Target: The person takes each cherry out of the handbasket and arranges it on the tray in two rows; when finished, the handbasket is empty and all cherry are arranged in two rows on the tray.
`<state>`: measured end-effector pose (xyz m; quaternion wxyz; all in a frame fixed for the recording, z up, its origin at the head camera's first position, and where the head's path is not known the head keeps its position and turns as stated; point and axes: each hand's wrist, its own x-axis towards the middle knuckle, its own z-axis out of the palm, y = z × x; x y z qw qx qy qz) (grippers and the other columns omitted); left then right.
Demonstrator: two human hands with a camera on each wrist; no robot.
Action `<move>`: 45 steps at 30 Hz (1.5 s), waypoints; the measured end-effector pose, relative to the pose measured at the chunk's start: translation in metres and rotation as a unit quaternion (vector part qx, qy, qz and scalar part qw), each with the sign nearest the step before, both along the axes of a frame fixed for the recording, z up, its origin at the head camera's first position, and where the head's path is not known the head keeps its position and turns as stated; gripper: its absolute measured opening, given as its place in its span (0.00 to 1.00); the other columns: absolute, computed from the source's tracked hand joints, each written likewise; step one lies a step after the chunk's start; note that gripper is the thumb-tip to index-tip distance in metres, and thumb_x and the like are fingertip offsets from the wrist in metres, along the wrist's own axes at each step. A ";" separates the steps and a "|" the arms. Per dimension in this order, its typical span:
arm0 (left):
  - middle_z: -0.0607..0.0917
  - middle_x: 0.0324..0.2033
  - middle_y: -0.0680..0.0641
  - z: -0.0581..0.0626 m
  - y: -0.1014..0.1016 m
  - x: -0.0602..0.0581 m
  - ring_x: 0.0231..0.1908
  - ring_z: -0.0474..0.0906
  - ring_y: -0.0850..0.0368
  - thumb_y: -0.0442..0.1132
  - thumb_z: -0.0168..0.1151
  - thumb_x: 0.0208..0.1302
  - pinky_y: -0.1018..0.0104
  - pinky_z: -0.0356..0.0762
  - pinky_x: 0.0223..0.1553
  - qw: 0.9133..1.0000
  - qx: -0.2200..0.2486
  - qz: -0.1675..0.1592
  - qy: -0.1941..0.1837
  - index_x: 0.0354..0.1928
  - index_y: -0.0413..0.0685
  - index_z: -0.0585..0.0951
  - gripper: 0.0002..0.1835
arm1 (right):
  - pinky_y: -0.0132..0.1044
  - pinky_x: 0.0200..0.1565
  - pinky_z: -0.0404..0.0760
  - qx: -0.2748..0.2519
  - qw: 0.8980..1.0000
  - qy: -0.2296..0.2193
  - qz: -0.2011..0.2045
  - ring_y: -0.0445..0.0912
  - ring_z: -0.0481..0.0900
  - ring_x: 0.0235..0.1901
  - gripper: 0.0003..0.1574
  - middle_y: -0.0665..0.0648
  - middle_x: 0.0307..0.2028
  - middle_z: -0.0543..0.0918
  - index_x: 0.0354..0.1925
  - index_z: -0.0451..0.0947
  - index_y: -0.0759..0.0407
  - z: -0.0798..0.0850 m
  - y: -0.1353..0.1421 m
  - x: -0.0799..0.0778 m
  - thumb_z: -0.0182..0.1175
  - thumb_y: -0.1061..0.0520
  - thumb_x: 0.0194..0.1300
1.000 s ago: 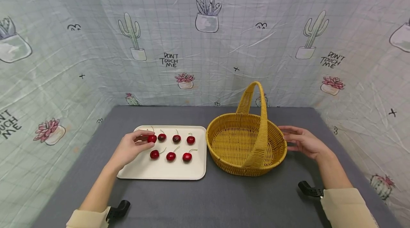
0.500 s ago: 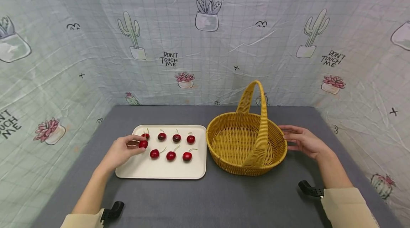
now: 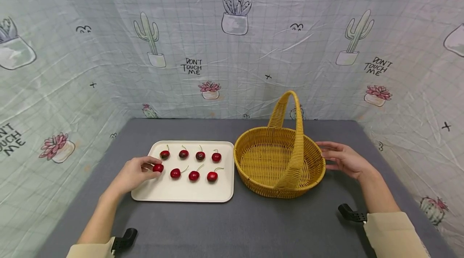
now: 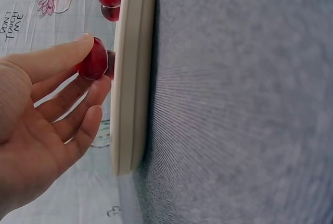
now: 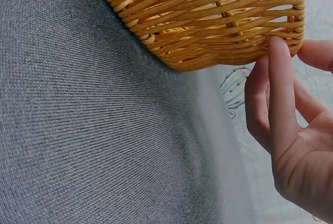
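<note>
My left hand (image 3: 132, 174) pinches a red cherry (image 4: 93, 60) between thumb and fingers, low over the left part of the white tray (image 3: 145, 193). In the left wrist view the thumb lies across the cherry's near side; whether the cherry touches the tray I cannot tell. More cherries with stems lie on the tray in two rows, such as a dark one (image 3: 164, 155) behind my hand and a red one (image 3: 175, 173) beside it. My right hand (image 3: 346, 162) touches the outside of the yellow wicker basket (image 3: 253, 183) near its right rim, fingers loosely bent.
The basket stands just right of the tray, its tall arched handle (image 3: 298, 141) rising above the rim. No fruit shows inside it. Both rest on a grey cloth-covered table (image 3: 224, 229), with a cactus-print curtain (image 3: 232, 56) around the back and sides.
My left hand has moved the cherry left and toward me, from the back row to the left end of the front row. My right hand and the basket have stayed put.
</note>
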<state>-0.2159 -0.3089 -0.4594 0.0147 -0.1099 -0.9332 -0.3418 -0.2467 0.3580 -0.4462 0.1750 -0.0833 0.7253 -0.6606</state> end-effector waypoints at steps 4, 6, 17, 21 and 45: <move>0.87 0.38 0.50 -0.003 -0.002 0.000 0.38 0.82 0.53 0.37 0.76 0.60 0.57 0.79 0.41 1.000 -0.007 0.001 0.001 0.51 0.43 0.87 0.17 | 0.45 0.50 0.84 0.003 1.000 -0.005 -0.001 0.43 0.84 0.52 0.35 0.46 0.55 0.82 0.77 0.56 0.68 0.000 0.000 0.000 0.55 0.60 0.79; 0.87 0.37 0.50 -0.005 -0.002 0.000 0.37 0.82 0.54 0.37 0.76 0.60 0.56 0.79 0.41 1.000 -0.008 0.001 0.000 0.50 0.43 0.87 0.16 | 0.45 0.50 0.84 0.002 1.000 -0.006 -0.001 0.42 0.83 0.52 0.35 0.45 0.55 0.82 0.76 0.57 0.67 0.001 0.000 -0.001 0.55 0.60 0.79; 0.87 0.35 0.50 -0.008 0.000 0.001 0.38 0.82 0.53 0.37 0.77 0.59 0.53 0.78 0.42 1.000 -0.025 -0.005 -0.002 0.49 0.42 0.87 0.16 | 0.45 0.50 0.84 0.008 1.000 -0.009 0.000 0.42 0.83 0.52 0.34 0.45 0.54 0.82 0.76 0.58 0.65 0.003 0.001 -0.001 0.54 0.60 0.79; 0.87 0.35 0.49 -0.008 0.000 0.001 0.36 0.82 0.54 0.37 0.77 0.58 0.55 0.78 0.40 0.999 -0.031 -0.011 -0.006 0.49 0.42 0.86 0.17 | 0.45 0.50 0.84 0.006 1.000 -0.009 0.000 0.42 0.83 0.52 0.33 0.44 0.55 0.82 0.76 0.59 0.65 0.002 0.001 -0.002 0.55 0.60 0.79; 0.86 0.38 0.49 -0.007 0.005 0.002 0.37 0.81 0.54 0.37 0.79 0.56 0.56 0.78 0.38 0.999 -0.032 -0.033 -0.009 0.50 0.42 0.85 0.20 | 0.45 0.50 0.84 0.021 1.000 -0.004 -0.001 0.42 0.83 0.52 0.39 0.46 0.55 0.82 0.78 0.52 0.70 0.002 0.004 0.000 0.55 0.59 0.79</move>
